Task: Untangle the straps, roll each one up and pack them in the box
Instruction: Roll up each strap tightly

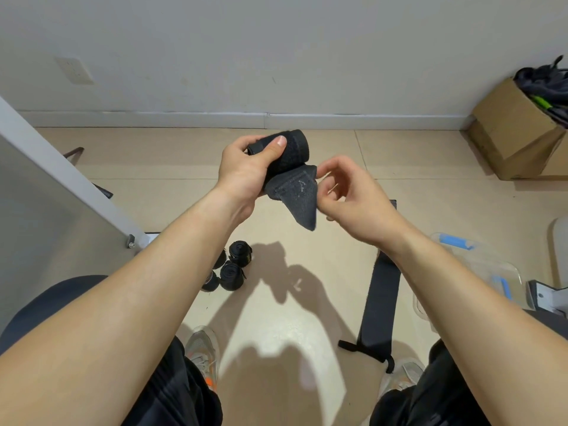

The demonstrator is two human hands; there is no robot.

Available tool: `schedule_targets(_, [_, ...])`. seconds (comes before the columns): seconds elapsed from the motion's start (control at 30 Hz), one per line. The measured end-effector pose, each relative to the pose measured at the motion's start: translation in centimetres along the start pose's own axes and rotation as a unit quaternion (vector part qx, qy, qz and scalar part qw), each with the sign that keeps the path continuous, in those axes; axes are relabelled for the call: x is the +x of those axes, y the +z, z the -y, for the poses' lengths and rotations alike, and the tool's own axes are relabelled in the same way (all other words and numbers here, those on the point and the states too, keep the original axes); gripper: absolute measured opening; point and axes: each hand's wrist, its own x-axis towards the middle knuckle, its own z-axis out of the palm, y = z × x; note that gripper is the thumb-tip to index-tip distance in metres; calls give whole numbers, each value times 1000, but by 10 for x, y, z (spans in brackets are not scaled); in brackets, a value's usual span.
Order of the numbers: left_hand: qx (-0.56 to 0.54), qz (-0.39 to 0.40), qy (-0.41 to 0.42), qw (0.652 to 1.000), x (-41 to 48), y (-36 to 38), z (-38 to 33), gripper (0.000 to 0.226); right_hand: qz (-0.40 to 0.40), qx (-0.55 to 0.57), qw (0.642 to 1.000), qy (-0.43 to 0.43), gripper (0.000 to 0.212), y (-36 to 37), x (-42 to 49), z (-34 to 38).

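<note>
A rolled black strap (292,152) is held up at chest height, and my left hand (246,170) grips it with the thumb pressed on top. Its pointed grey-black tail flap (299,196) hangs loose below the roll. My right hand (347,192) pinches the flap's right edge between thumb and fingers. Several finished black rolls (233,265) lie on the floor below my left forearm. One flat unrolled black strap (381,287) stretches along the floor under my right forearm. The clear plastic box (479,272) with blue latches sits at the right, partly hidden by my right arm.
A cardboard box (513,130) stuffed with dark gear stands at the far right by the wall. A white table leg and panel (61,179) slant along the left. My grey shoes (203,348) and knees fill the bottom, on a beige tiled floor.
</note>
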Motion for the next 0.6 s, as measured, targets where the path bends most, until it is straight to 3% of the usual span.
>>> schedule_targets(0.13, [-5, 18, -26, 999, -1, -1, 0, 38, -32, -114, 990, -79, 57, 1, -4, 1])
schedule_targets(0.23, [10, 19, -26, 999, -3, 0, 2, 39, -51, -135, 980, -136, 37, -1, -2, 3])
schedule_targets(0.33, [27, 26, -21, 999, -4, 1, 3, 37, -40, -116, 983, -140, 15, -3, -2, 4])
schedule_targets(0.6, [64, 63, -6, 996, -6, 1, 5, 21, -1, -97, 985, -140, 15, -12, -2, 3])
